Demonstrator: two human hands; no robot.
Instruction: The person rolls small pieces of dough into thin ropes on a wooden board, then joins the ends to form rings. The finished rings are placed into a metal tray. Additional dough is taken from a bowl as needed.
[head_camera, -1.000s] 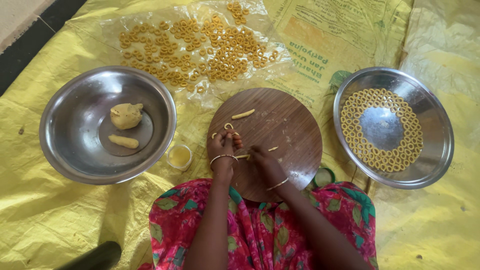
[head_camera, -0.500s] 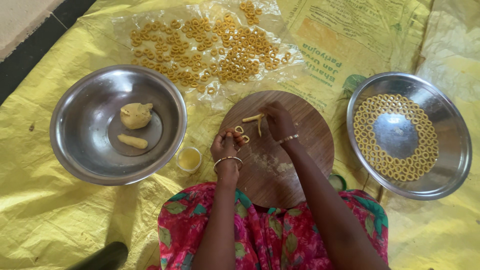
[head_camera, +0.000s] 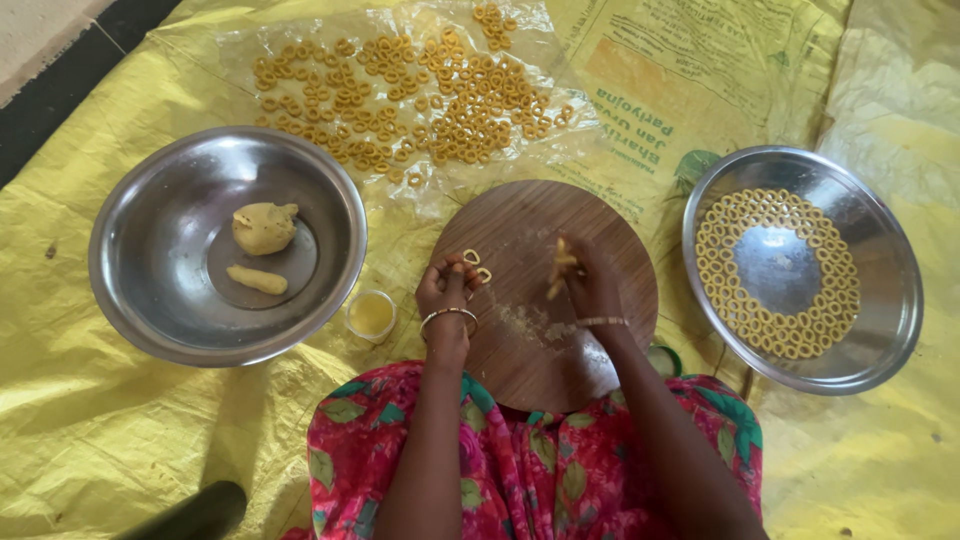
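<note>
Round board (head_camera: 590, 215), centre: right hand (head_camera: 590, 285) pinched on dough strip (head_camera: 560, 268); left hand (head_camera: 447, 290) fingers closed, touching dough ring (head_camera: 484, 275). Bowl (head_camera: 130, 300) left, plate (head_camera: 890, 300) right.

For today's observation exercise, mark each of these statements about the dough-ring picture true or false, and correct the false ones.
1. The right hand holds a strip of dough. True.
2. The round wooden board is square. False: it is round.
3. The left bowl holds a dough lump and a short dough roll. True.
4. The right bowl is empty. False: dough rings line its bottom in a circle.
5. Two rings lie by the left hand. True.
</note>
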